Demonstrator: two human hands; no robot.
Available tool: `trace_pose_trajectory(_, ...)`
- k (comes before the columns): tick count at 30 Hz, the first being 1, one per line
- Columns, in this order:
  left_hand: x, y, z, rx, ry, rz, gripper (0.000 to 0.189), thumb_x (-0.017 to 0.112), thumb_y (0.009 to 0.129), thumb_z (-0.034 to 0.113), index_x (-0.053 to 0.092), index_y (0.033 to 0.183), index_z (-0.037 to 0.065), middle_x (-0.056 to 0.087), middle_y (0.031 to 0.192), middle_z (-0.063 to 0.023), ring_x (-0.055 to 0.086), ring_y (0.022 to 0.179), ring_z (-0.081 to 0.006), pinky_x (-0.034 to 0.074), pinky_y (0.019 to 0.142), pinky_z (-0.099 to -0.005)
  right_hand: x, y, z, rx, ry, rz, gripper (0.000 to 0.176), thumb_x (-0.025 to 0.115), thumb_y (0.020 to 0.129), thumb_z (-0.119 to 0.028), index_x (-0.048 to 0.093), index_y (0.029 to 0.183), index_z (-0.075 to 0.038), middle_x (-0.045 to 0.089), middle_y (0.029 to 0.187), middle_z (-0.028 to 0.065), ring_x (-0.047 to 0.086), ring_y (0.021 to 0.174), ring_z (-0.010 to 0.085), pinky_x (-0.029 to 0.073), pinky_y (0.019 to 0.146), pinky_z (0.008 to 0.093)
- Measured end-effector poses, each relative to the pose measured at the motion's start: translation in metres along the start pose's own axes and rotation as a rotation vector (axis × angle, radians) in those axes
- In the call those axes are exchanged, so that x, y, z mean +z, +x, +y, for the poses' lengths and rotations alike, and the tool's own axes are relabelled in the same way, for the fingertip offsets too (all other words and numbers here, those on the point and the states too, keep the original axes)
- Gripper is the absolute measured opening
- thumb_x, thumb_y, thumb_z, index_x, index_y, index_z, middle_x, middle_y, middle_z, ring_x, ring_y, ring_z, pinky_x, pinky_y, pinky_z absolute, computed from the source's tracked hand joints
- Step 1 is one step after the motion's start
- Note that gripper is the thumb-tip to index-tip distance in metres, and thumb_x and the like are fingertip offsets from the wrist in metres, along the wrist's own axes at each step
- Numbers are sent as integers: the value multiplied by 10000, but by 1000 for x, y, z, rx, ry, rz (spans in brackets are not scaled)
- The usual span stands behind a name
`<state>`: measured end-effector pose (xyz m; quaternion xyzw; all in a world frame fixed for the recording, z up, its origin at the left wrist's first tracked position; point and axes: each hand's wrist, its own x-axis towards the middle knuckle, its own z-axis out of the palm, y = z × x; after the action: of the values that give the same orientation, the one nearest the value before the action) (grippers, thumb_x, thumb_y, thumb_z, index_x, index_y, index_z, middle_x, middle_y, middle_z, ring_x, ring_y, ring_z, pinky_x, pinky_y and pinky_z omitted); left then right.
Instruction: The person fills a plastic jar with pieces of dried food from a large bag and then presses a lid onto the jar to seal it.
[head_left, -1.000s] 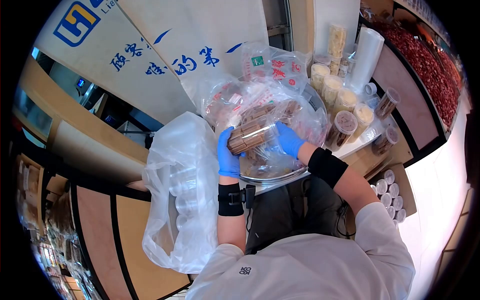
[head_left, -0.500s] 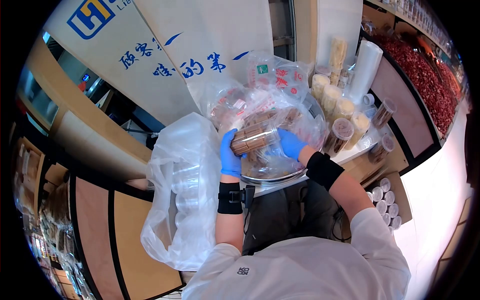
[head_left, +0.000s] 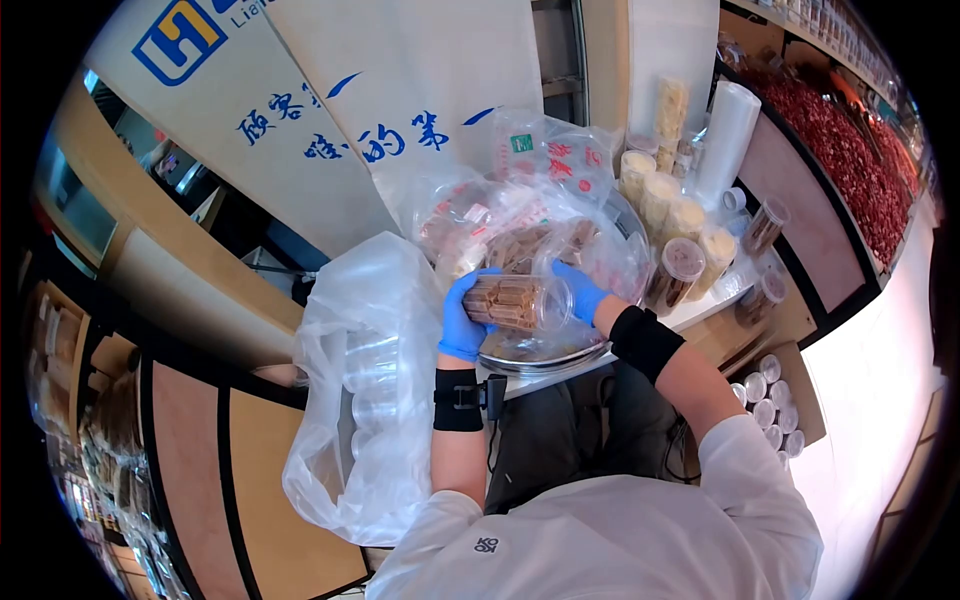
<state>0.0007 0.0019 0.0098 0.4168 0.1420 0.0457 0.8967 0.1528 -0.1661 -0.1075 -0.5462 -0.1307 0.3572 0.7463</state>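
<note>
A clear plastic jar [head_left: 514, 303] packed with short brown sticks lies on its side in front of me, its mouth turned right. My left hand [head_left: 463, 318], in a blue glove, is wrapped round the jar's bottom end. At the mouth end, my right hand [head_left: 583, 292], also gloved in blue, grips the rim, its fingertips partly hidden behind the clear wall. Beneath the jar is a round metal tray [head_left: 548, 366] lined with crumpled clear plastic bags [head_left: 620, 262]. More brown sticks [head_left: 520, 248] lie in the plastic behind the jar.
Left of the tray stands a large translucent bag [head_left: 365, 400] of clear jars. On the right are filled jars [head_left: 682, 262], a white plastic roll [head_left: 728, 140] and a tape roll [head_left: 734, 199]. A box [head_left: 808, 400] of small lidded tubs sits lower right.
The jar has been tilted and lowered slightly, so its round mouth now shows toward me. My left hand has moved a little down, and my right hand has shifted slightly right along the rim.
</note>
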Motion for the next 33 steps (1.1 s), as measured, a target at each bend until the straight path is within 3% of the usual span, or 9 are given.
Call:
trace_pose_trajectory(2, -2, 0, 0, -14, 58, -21, 391, 519, 835, 392, 647, 1052, 93, 663, 901, -19, 607, 665, -124, 368, 413, -236, 57, -52, -54, 230, 511, 149, 352, 374, 983, -232, 478, 1253, -30, 564, 1167, 152, 566, 996, 200, 468, 847, 335)
trace_pose_trajectory(6, -6, 4, -2, -42, 182, -62, 376, 521, 833, 386, 657, 1035, 98, 664, 862, -17, 597, 624, -127, 348, 403, -234, 10, -5, 4, 251, 632, -13, 302, 424, 959, -193, 492, 1205, -32, 575, 1137, 157, 593, 985, 234, 481, 825, 353)
trace_pose_trajectory(12, -6, 2, 0, -10, 117, -12, 367, 530, 831, 374, 657, 1039, 100, 663, 855, -22, 593, 599, -129, 337, 381, -230, -97, 147, 152, -415, -705, -171, 295, 521, 905, -200, 516, 1150, -35, 604, 1019, 135, 613, 908, 252, 487, 810, 346)
trace_pose_trajectory(14, -5, 1, 1, -7, 111, -9, 366, 533, 830, 372, 657, 1041, 100, 663, 855, -23, 593, 597, -130, 340, 379, -230, -65, 113, 119, -571, -512, -105, 278, 538, 884, -199, 554, 1097, -22, 615, 974, 156, 609, 876, 258, 486, 803, 351)
trace_pose_trajectory(17, -4, 0, 2, -9, 117, -27, 332, 557, 826, 363, 666, 1000, 102, 655, 829, -14, 589, 615, -119, 358, 397, -249, 14, 5, 3, 217, 676, -42, 235, 541, 864, -165, 587, 1038, -14, 624, 965, 175, 610, 876, 278, 483, 801, 361)
trace_pose_trajectory(21, -9, 2, 2, 10, 80, -21, 339, 560, 828, 362, 660, 1005, 90, 653, 833, -15, 597, 619, -124, 381, 390, -253, -1, -4, -10, 192, 610, -48, 231, 567, 827, -151, 593, 1013, -17, 623, 1012, 193, 609, 885, 323, 484, 785, 375)
trace_pose_trajectory(23, -10, 5, 1, 30, 62, -9, 340, 560, 830, 360, 658, 1008, 88, 653, 835, -16, 600, 623, -125, 386, 387, -255, -26, 3, -6, -471, -696, 70, 217, 601, 787, -140, 600, 972, -26, 623, 996, 191, 609, 872, 333, 485, 763, 387)
trace_pose_trajectory(26, -15, 10, -2, 65, 12, 4, 330, 554, 837, 352, 658, 1009, 90, 654, 838, -15, 601, 625, -127, 386, 385, -255, 14, -60, -81, -216, -1345, 146, 231, 639, 730, -139, 610, 931, -28, 617, 963, 208, 606, 877, 349, 484, 754, 404)
trace_pose_trajectory(33, -17, 10, -3, 60, 32, 9, 355, 541, 833, 366, 655, 1039, 100, 651, 864, -11, 596, 627, -131, 371, 394, -252, 7, -67, -48, -361, -1408, 169, 221, 658, 706, -117, 614, 906, -33, 614, 915, 212, 604, 869, 347, 476, 758, 413)
